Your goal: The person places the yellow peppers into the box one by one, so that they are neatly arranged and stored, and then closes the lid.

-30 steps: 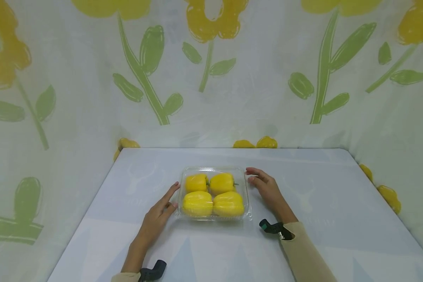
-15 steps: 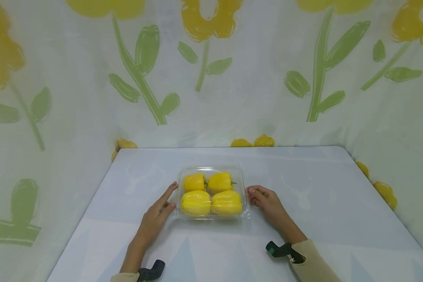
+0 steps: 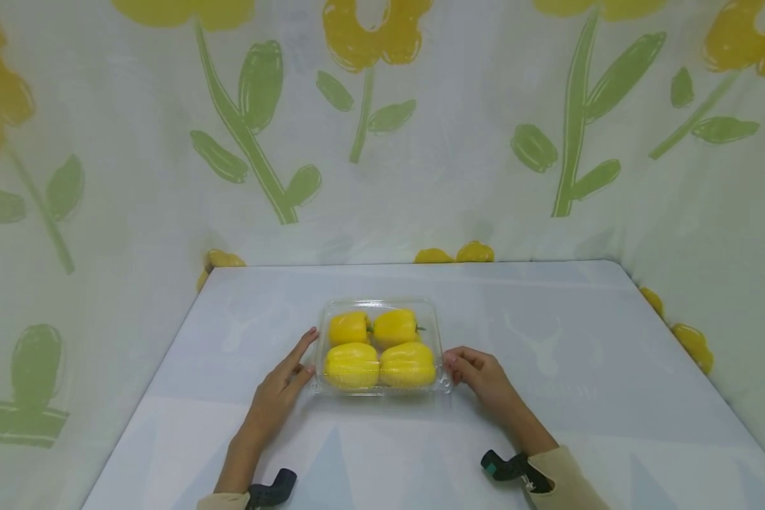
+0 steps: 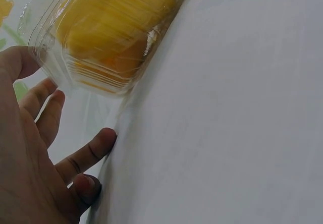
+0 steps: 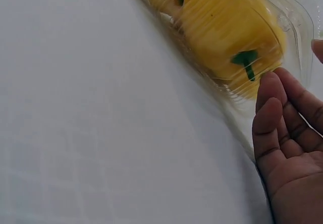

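A clear plastic clamshell box [image 3: 381, 393] lies on the table with several yellow bell peppers [image 3: 408, 363] inside. Its lid is down over them. My left hand [image 3: 275, 400] is at the box's left side, index fingertip and thumb touching the rim. In the left wrist view its thumb meets the rim while the other fingers [image 4: 83, 156] spread below. At the right side, near the front corner, is my right hand [image 3: 487, 379], fingers bent and tips right at the rim. I cannot tell whether thumb and fingers pinch it. A green pepper stem [image 5: 247, 62] shows just beyond the fingertips.
The white table [image 3: 580, 397] has pale printed shapes. Behind and beside it hangs a cloth [image 3: 459, 156] printed with yellow flowers and green leaves. A black camera mount sits on each wrist, the left one [image 3: 273, 489] and the right one [image 3: 513, 467].
My right hand has slid along the box's right side toward the near corner, its fingers bending more. My left hand stays at the left side. The whole head view has shifted slightly.
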A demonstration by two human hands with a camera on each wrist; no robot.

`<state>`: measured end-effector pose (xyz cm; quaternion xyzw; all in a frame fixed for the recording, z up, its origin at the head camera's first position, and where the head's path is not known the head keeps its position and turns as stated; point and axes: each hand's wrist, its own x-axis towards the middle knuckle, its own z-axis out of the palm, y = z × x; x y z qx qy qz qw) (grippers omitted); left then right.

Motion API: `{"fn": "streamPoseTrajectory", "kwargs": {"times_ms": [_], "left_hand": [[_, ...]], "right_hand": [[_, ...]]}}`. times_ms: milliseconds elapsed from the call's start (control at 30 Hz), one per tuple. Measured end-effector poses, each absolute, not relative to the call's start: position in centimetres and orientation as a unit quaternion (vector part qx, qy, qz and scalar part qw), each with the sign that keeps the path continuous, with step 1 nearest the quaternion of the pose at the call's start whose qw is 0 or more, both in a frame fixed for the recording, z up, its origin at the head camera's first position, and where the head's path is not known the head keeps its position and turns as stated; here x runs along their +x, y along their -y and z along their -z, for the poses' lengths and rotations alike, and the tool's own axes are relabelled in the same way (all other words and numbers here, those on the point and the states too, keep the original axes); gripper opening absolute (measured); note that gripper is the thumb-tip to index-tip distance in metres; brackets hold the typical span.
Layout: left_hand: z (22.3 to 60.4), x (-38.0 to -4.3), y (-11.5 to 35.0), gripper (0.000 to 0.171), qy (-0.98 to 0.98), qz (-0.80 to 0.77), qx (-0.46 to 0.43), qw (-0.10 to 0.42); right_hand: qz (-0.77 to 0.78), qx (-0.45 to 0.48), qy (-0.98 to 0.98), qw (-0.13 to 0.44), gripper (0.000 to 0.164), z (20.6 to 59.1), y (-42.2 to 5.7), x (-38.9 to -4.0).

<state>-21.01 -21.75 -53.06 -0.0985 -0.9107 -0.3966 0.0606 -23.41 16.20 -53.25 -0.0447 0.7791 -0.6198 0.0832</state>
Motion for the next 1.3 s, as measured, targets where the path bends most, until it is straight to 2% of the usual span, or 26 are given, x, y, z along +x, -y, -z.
{"fn": "streamPoseTrajectory", "kwargs": {"times_ms": [167,333,500,633,900,1300], "left_hand": [[53.1,-21.0,21.8,0.052,0.91,0.398,-0.101,0.064],[53.0,-20.9,21.7,0.052,0.909,0.399,-0.102,0.061],[53.1,-20.9,21.7,0.052,0.906,0.408,-0.099,0.06],[53.2,-21.0,21.7,0.051,0.907,0.407,-0.095,0.055],[53.0,-20.9,21.7,0.051,0.908,0.404,-0.094,0.056],[53.1,-20.9,21.7,0.053,0.91,0.399,-0.094,0.06]], "right_hand": [[0.643,-0.067,-0.756,0.105,0.031,53.2,-16.4,-23.0],[0.648,-0.129,-0.738,0.135,0.031,53.1,-16.6,-22.6],[0.636,-0.17,-0.741,0.133,0.025,53.0,-16.7,-22.2],[0.626,-0.16,-0.751,0.134,0.024,52.7,-16.7,-21.9],[0.613,-0.153,-0.754,0.177,0.026,52.3,-16.5,-21.8],[0.651,-0.091,-0.737,0.159,0.028,52.5,-16.1,-21.7]]}}
